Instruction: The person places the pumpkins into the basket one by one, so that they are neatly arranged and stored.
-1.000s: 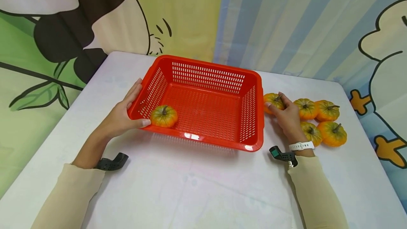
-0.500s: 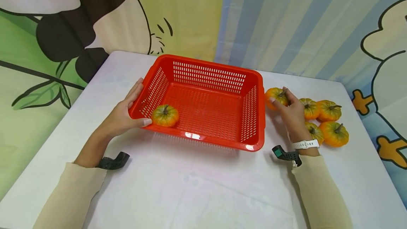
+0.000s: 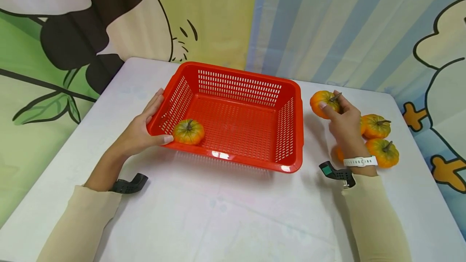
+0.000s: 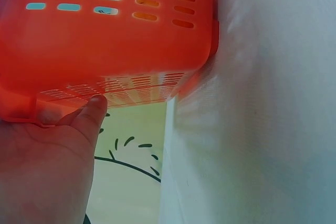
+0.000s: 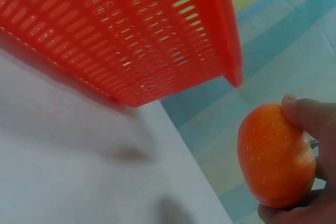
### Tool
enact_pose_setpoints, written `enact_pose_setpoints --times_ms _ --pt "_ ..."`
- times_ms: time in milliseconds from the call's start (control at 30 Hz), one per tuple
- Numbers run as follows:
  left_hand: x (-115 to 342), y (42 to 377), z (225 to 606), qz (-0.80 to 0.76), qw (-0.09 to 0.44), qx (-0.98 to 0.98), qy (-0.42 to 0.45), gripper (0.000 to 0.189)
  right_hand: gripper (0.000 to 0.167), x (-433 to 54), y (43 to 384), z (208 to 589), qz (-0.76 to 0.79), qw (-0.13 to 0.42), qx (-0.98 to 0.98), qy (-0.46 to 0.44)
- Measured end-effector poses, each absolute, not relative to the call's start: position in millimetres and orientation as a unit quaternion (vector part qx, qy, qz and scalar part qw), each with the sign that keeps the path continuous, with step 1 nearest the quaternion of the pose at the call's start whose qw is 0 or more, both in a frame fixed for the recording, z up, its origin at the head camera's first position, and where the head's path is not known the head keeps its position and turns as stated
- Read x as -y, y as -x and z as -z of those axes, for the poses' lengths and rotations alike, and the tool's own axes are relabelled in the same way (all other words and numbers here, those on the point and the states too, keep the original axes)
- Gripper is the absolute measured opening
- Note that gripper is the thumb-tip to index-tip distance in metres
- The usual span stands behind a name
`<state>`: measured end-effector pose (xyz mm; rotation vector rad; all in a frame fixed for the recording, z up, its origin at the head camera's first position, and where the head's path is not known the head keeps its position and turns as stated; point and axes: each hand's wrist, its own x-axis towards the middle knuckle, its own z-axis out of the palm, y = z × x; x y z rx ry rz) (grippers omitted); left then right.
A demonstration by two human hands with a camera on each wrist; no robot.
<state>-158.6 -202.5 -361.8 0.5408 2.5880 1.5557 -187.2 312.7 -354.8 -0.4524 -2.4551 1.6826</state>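
A small orange-and-green pumpkin (image 3: 325,104) is pinched between the thumb and fingers of my right hand (image 3: 346,122), raised above the table just right of the red plastic basket (image 3: 233,161). The right wrist view shows the orange side of this held pumpkin (image 5: 275,156), apart from the basket wall. My left hand (image 3: 143,130) grips the basket at its left front corner, thumb over the rim and fingers along the outer left side. Inside the basket, a second pumpkin (image 3: 189,132) rests in the front left corner, near the left thumb.
More small pumpkins lie on the table to the right, including one at the back (image 3: 376,126) and one in front (image 3: 382,153); others are partly hidden by my right arm. A white cloth-covered table (image 3: 225,217) meets a cartoon-printed curtain (image 3: 298,23) behind.
My right hand has lifted the pumpkin from the table beside the basket and shifted it slightly right and upward. The left hand and basket hold still.
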Motion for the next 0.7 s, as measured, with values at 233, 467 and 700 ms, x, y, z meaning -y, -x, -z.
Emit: enact_pose_setpoints --times_ms 233,467,700 --pt "203 158 362 -0.509 0.040 -0.842 -0.176 0.105 0.072 -314 184 338 -0.568 0.071 0.812 0.115" --pt "203 158 362 -0.513 0.043 -0.840 -0.170 0.105 0.068 -305 184 320 -0.537 0.069 0.838 0.066" --pt "202 158 363 -0.514 0.044 -0.841 -0.164 0.104 0.067 -292 185 306 -0.529 0.068 0.846 0.006"
